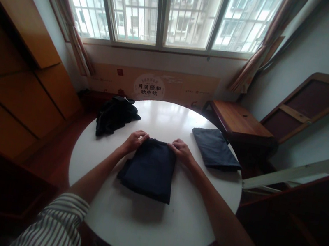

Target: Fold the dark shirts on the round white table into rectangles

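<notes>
Navy cloth, folded into a thick pad, sits square in front of the person: this folded garment (151, 171) lies at the middle of the round white table (146, 234), waistband-like edge on the far side, broader end near. Both hands are on it! The left hand (137, 140) has the far left corner, thumb and fingers closed together on the cloth; the right hand (181, 150) matches it at the far right corner, pinching there too. Arms reach forward, slanting inward from either side, forearms low over the tabletop, wrists bent so the fingers meet the edge. What goes on beneath the cloth is anyone's call, with the undersides of the fingers hidden, and the layers of the fold blur into one dark mass.

Out to the right, well apart, another folded dark cloth (215, 148) lies flat near the rim. Far left, a crumpled black heap (116, 116), so dark its shape is hard to read. Striped sleeves (58, 220) bunch around the elbows, cut off by the near edge. Beyond the table, a printed banner (189, 86) runs under the barred window (188, 14), its smaller lettering too soft to make out.
</notes>
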Available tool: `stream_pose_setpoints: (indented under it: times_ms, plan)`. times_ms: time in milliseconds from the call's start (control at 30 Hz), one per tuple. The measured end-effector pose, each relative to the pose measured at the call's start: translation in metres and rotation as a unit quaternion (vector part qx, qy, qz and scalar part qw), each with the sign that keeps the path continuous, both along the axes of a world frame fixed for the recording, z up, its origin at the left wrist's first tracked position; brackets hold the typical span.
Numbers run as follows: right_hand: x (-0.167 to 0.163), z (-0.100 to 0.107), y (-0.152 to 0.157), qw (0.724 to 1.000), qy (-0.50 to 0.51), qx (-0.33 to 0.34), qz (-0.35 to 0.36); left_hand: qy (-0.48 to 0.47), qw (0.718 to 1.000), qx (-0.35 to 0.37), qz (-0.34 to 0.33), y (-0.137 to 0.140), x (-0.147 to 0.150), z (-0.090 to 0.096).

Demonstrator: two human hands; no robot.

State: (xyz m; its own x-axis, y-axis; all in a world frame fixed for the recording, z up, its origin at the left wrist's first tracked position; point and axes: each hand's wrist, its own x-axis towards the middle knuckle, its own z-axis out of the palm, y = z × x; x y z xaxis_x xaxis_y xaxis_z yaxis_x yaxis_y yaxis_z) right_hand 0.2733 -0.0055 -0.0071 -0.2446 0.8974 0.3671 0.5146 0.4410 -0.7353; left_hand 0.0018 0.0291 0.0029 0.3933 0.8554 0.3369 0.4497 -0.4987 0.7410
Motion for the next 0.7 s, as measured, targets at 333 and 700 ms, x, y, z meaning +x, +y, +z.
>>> stream_pose_setpoints:
  times_ms: [333,700]
  plan:
    - [0.0,-0.006,0.006,1.0,-0.022,-0.013,0.018,-0.015,0.996,-0.086,0.027,0.007,-0.006,-0.013]
    - [0.007,0.029,-0.021,0.958,0.021,-0.214,-0.188,0.044,0.97,-0.207,0.121,-0.004,-0.02,0.019]
